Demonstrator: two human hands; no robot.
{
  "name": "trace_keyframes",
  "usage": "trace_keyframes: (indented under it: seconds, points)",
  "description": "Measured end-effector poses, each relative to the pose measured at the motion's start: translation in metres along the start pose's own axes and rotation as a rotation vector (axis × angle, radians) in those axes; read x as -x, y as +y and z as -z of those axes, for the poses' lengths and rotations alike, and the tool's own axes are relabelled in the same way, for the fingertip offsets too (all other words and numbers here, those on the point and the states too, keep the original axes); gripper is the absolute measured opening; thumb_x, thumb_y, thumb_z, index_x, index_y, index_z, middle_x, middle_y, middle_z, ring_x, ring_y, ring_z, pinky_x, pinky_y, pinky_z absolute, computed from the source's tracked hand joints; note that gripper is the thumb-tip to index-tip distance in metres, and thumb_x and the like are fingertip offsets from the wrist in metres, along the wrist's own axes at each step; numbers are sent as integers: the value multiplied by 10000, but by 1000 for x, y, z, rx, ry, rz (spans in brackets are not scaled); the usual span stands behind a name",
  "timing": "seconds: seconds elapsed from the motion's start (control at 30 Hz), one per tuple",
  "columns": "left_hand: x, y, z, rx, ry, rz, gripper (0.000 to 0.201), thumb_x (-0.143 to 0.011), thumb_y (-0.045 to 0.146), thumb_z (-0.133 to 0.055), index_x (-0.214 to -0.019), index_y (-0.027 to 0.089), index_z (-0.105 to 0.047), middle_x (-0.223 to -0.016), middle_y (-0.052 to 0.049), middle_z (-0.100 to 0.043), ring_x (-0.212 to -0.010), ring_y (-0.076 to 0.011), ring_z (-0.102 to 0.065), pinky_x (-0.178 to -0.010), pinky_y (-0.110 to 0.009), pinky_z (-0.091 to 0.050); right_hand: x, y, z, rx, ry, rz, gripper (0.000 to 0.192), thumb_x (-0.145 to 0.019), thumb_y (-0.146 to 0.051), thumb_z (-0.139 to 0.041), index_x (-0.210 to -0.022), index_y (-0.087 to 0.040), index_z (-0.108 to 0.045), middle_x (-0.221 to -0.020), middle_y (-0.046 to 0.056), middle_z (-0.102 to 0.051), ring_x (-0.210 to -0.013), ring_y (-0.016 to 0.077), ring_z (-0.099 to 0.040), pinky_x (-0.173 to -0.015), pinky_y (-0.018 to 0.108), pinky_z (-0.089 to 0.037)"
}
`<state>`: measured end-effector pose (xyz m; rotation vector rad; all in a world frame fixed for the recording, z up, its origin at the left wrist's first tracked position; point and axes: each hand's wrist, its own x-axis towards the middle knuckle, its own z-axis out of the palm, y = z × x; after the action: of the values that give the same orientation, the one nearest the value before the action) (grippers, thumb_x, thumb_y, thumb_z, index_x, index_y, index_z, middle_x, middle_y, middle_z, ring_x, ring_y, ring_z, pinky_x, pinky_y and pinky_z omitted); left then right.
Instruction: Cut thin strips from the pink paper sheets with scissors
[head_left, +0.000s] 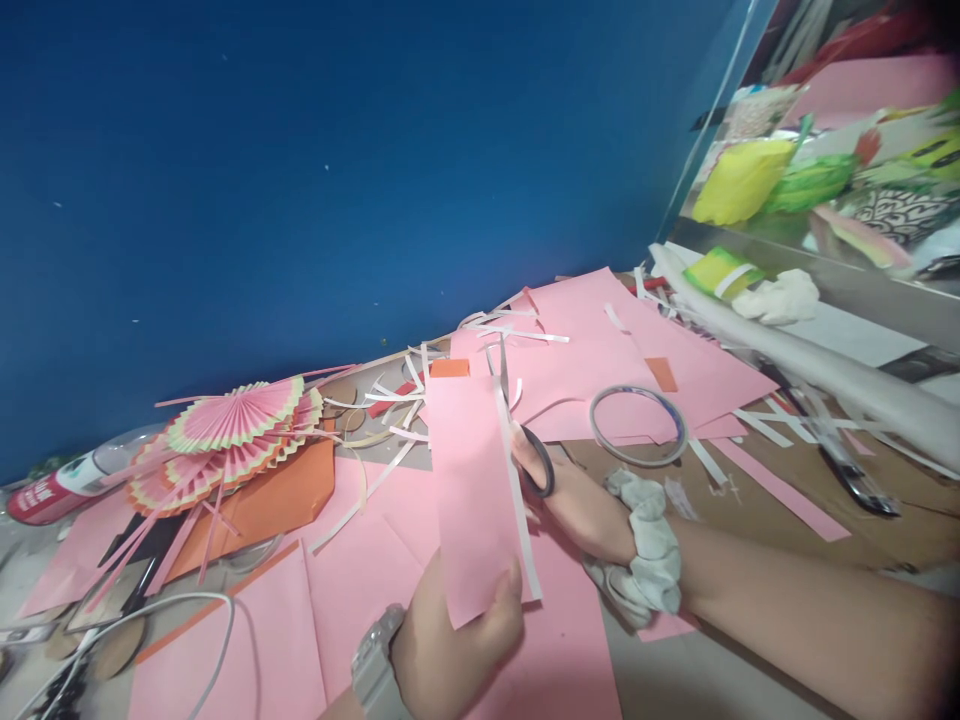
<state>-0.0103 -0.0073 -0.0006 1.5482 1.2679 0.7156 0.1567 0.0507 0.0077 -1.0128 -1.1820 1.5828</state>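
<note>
My left hand (pixel 465 620), with a watch at the wrist, grips the lower end of a pink paper strip (pixel 472 480), thumb on top. A white band runs along the strip's right edge. My right hand (pixel 577 500), wearing a pale scrunchie (pixel 645 545), holds a pair of scissors (pixel 544 465) by the dark handles. The blades point away from me at the strip's upper right edge, and their tips look parted. An orange patch (pixel 450 368) shows at the strip's far end. Larger pink sheets (pixel 600 330) lie beneath and behind.
Folded paper fans (pixel 236 420) and a bottle (pixel 60 495) lie at the left, near a white cable (pixel 225 640). A tape roll (pixel 592 420) rests right of the scissors. A long white tube (pixel 810 360) and a box cutter (pixel 855 485) lie farther right. A blue wall (pixel 337 180) stands behind.
</note>
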Motion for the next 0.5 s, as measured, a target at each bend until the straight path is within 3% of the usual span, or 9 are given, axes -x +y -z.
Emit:
trace_keyframes:
  seconds: [0.13, 0.27, 0.5]
  points:
    - [1, 1, 0, -56, 25, 88, 300, -901, 347, -545, -1091, 172, -698, -1067, -129, -777, -1043, -318, -742, -931, -440, -595, 0, 1, -2, -28, -6, 3, 602, -970, -740, -395, -650, -231, -426, -512, -58, -425, -440, 122, -356, -451, 258, -324]
    - [2, 5, 1, -52, -46, 90, 308, -887, 339, -569, -1122, 185, -697, -1108, -127, -773, -1091, -310, -727, -980, -443, -573, -1, 1, -1, -50, -18, 9, 582, -971, -719, -427, -652, -233, -400, -549, -56, -430, -458, 118, -340, -457, 255, -345]
    - [5, 6, -3, -58, 64, 74, 291, -855, 372, -581, -1044, 203, -724, -1088, -120, -796, -1100, -318, -731, -981, -443, -571, 0, 4, -1, -62, -8, -13, 541, -981, -689, -438, -695, -230, -445, -575, -65, -431, -438, 118, -379, -439, 256, -347]
